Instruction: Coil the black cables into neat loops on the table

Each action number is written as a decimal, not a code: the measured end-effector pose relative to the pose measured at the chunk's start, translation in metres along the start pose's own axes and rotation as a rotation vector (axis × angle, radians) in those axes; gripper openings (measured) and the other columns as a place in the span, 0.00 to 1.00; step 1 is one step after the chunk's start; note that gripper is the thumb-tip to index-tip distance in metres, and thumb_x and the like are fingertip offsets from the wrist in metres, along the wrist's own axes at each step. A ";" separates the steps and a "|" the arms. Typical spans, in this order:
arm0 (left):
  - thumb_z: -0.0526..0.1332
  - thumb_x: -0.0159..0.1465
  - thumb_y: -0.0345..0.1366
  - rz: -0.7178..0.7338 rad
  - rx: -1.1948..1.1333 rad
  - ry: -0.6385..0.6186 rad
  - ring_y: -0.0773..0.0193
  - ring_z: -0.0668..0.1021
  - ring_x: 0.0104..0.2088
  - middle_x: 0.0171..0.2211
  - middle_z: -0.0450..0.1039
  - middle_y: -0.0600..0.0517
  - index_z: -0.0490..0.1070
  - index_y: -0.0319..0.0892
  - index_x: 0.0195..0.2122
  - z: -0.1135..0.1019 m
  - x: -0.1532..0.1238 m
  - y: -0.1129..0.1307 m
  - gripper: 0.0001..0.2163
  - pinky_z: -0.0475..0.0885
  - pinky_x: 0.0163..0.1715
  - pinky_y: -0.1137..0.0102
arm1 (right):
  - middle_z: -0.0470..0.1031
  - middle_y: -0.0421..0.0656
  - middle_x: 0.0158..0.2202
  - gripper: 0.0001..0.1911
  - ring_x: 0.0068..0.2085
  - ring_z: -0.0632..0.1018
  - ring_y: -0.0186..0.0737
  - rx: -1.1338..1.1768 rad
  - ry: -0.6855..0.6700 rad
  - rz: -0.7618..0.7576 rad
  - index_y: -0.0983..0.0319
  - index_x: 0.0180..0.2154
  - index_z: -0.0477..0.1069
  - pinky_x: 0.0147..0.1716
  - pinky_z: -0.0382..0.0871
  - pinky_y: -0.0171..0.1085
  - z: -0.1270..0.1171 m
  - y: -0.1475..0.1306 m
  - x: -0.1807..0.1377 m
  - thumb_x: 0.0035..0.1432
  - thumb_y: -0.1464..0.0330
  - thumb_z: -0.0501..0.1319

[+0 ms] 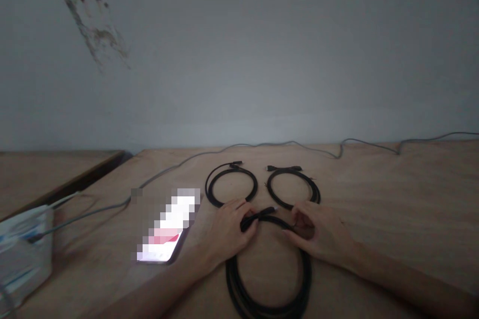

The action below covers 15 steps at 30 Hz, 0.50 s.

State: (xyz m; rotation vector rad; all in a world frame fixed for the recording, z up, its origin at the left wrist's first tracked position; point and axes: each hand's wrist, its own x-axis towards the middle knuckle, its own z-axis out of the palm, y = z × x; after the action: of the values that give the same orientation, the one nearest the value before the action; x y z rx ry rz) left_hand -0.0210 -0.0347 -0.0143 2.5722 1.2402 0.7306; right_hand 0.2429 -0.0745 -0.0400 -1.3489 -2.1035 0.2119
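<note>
The left hand is pressing its fingers together on a black cable, the right hand is curling its fingers over it, and a hard tug could tangle the loops.

Matt black plastic-sheathed cables on a smooth, lightly grained wooden tabletop

This looks like a plain room at home or a makeshift workspace, though the dim view leaves some doubt: a bare, stained plaster wall rises behind a plywood table holding coiled cables, a phone and a loose grey cord.
</note>
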 end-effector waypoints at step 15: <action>0.64 0.64 0.32 0.022 0.010 0.041 0.54 0.79 0.43 0.40 0.78 0.49 0.75 0.44 0.39 0.006 -0.003 -0.007 0.03 0.73 0.44 0.62 | 0.82 0.44 0.44 0.14 0.45 0.82 0.44 -0.031 -0.097 -0.156 0.56 0.50 0.75 0.45 0.73 0.42 0.011 0.004 0.000 0.71 0.70 0.52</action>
State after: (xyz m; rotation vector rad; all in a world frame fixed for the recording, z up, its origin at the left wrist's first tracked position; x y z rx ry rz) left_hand -0.0238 -0.0320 -0.0234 2.5953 1.2326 0.7878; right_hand 0.2398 -0.0709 -0.0504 -1.2061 -2.2901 0.1832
